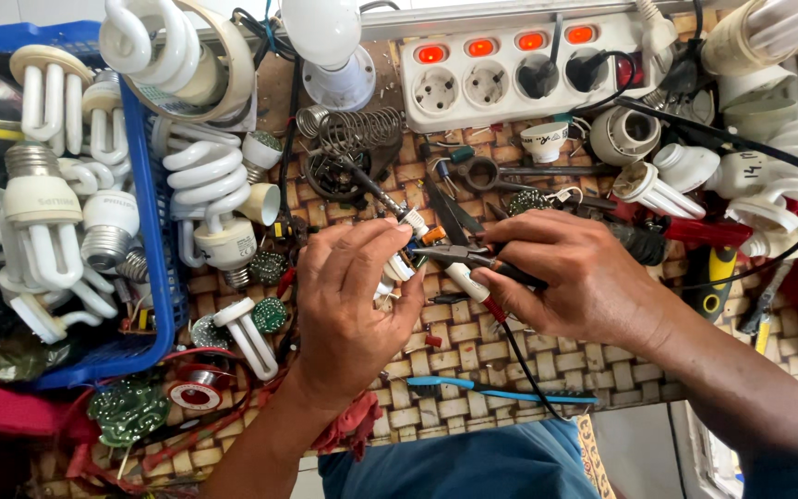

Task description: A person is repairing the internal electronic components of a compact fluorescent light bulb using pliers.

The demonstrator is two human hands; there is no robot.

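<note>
Woven mat [473, 365] covers the bench; blue basket [154, 268] of spent bulbs at left, white power strip [510, 83] at top. Centre: left hand [353, 300] is wrapped around a white lamp base [397, 270]. Right hand [574, 277] is closed on needle-nose pliers [459, 256], tips at the base's small circuit board [427, 237].

At the centre of the frame, the left hand [355, 300] grips a small white lamp base [397, 270] while the right hand [576, 277] holds needle-nose pliers [454, 254] against it. A blue basket [154, 231] of spiral bulbs fills the left, and a white power strip [510, 79] lies at the top.
</note>
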